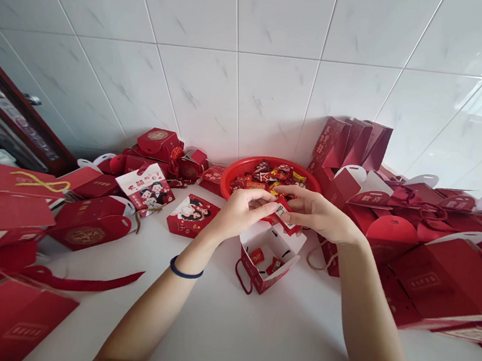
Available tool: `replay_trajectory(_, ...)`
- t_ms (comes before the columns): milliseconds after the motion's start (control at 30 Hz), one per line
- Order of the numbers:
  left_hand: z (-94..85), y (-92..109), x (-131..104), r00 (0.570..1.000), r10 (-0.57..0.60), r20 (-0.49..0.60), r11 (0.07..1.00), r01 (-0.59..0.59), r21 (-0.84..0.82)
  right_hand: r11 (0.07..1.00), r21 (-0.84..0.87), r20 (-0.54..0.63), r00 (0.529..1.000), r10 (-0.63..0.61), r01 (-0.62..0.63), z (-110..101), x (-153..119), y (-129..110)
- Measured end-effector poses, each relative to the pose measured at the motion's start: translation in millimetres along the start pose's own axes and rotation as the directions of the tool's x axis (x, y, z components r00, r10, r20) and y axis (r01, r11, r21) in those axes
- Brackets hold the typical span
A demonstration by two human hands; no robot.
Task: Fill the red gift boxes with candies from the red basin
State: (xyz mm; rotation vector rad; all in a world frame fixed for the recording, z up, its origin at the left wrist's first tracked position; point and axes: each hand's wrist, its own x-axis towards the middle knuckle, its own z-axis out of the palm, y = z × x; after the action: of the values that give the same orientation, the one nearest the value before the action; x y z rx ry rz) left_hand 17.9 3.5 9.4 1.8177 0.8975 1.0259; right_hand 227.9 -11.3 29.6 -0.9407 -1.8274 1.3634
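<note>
A small red candy packet (292,229) with a white label and dark lettering is between my two hands. My left hand (244,210) pinches its left edge with thumb and index finger. On the opposite side, the fingers of my right hand (318,214) close on the packet. Directly below stands an open red gift box (271,284) with a white inside and a red cord handle (243,280). At least two small red packets (274,265) lie in it. Behind my hands, a red plastic basket (226,180) holds many wrapped candies (263,174), partly hidden by my fingers.
A red box with a printed cartoon couple (193,214) lies left of my hands. Piles of red gift boxes (90,222) crowd the left side, and more boxes (444,276) fill the right. White tiled wall (273,91) rises behind the white table (222,330).
</note>
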Motion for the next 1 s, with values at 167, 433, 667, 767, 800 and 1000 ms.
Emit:
replay_trajectory(167, -2.3, 1.0, -0.2, 0.999, -0.036, -0.016, 0.998, 0.035, -0.057, 1.0, 0.01, 0.0, 1.0, 0.028, -0.028, 0.3, -0.4, -0.3)
replay_trajectory(433, -1.7, 8.3, -2.4, 0.999, -0.034, -0.031, 0.983, 0.028, -0.179, 0.998, 0.054, -0.09, 0.996, 0.028, -0.023, 1.7, -2.9, -7.6)
replay_trajectory(667, -1.2, 9.1, -3.0, 0.997, 0.032, -0.076, 0.978, -0.047, -0.203, 1.0, -0.027, -0.128, 0.992, -0.015, 0.012, 3.1, -3.1, -8.0)
replay_trajectory(767, -0.9, 8.5, -2.8, 0.998, 0.004, -0.064, 0.974, -0.019, -0.227, 0.998, -0.064, -0.122, 0.992, -0.03, 0.022, 1.8, -3.1, -6.6)
replay_trajectory(800, -0.9, 8.4, -2.7, 0.999, -0.012, -0.046, 0.971, 0.001, -0.239, 0.998, -0.065, -0.12, 0.992, -0.034, 0.027, 1.3, -3.3, -6.2)
replay_trajectory(1000, -1.9, 7.9, -2.5, 1.0, -0.016, -0.021, 0.96, 0.009, -0.278, 0.999, -0.038, -0.111, 0.993, -0.038, 0.034, 2.3, -2.7, -6.0)
